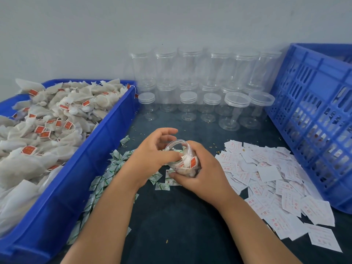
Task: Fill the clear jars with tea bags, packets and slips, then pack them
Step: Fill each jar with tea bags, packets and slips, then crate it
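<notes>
Nearest, two bare forearms come up from the near edge of the dark tabletop [181,216] and meet over its middle. The left hand [150,155] is curled over the mouth of a clear jar [187,149], thumb tucked inside against the contents; whether it pinches anything I cannot tell. The right hand [200,176] wraps the jar from below, holding it tilted, mouth up and to the left. The jar has no lid and looks well stuffed with tea bags [191,163].

From the left: a blue bin [76,178] along the left edge is heaped with more of them. Green-and-white packets [106,174] are strewn just beside it. Empty jars [190,103] stand in ranks along the far edge. White slips [276,178] are spread right of the hands, and a blue crate [314,121] sits at the right edge.

The step looks like filling, with the bags being tamped down. Next would likely be a packet or a slip, both near. That calls for freeing the left hand while the right keeps the jar tilted so nothing spills.
</notes>
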Available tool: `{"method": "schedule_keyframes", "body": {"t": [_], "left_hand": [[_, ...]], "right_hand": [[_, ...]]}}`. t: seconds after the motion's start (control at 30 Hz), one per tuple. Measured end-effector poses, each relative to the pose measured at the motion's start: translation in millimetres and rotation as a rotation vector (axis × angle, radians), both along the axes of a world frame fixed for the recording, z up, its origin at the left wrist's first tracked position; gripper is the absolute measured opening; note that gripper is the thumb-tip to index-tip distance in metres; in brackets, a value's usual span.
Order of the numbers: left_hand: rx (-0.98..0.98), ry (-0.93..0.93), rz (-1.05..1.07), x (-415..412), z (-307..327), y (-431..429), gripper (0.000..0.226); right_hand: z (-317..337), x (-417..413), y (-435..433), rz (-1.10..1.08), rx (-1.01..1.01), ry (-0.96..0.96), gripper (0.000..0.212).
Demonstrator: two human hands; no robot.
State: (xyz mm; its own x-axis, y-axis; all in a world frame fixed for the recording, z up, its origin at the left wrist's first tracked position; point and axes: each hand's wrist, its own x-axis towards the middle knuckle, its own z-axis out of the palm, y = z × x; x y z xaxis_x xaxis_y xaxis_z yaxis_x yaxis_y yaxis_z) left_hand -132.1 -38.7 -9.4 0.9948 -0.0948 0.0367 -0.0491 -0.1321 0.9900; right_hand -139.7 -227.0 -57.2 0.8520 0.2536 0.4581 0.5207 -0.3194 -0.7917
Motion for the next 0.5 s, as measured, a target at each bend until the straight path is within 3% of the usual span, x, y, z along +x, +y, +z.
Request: {"method": "schedule_keyframes", "body": {"t": [0.1, 0.2, 0.23, 0.3, 0.37, 0.5], "left_hand": [[-0.213, -0.003, 0.023, 2.5, -0.1, -2.6, 0.045], [-0.355, -0.003, 0.165, 0.5, 4.3, -3.9, 0.021], [-0.264, -0.011, 0.228, -0.7, 6.5, -4.6, 0.012], [0.122, -0.07, 0.257, -1.4, 9.9, -6.0, 0.006], [0.489, -0.142, 0.143, -2.9, 14.9, -9.9, 0.007], [1.014, -0.17, -0.213, -5.0, 18.9, -35.7, 0.016]], "right_hand": [[0.7, -1.3, -0.9, -0.016, 0.071, -0.003, 0.065], [7.1, -1.8, -9.8, -0.175, 0.268, -0.012, 0.058], [10.1, -0.6, -14.4, -0.259, 0.35, -0.023, 0.055], [15.8, 3.4, -24.2, -0.442, 0.483, -0.061, 0.05], [18.9, 7.9, -32.6, -0.589, 0.557, -0.113, 0.046], [17.6, 15.3, -42.9, -0.712, 0.653, -0.077, 0.052]]}}
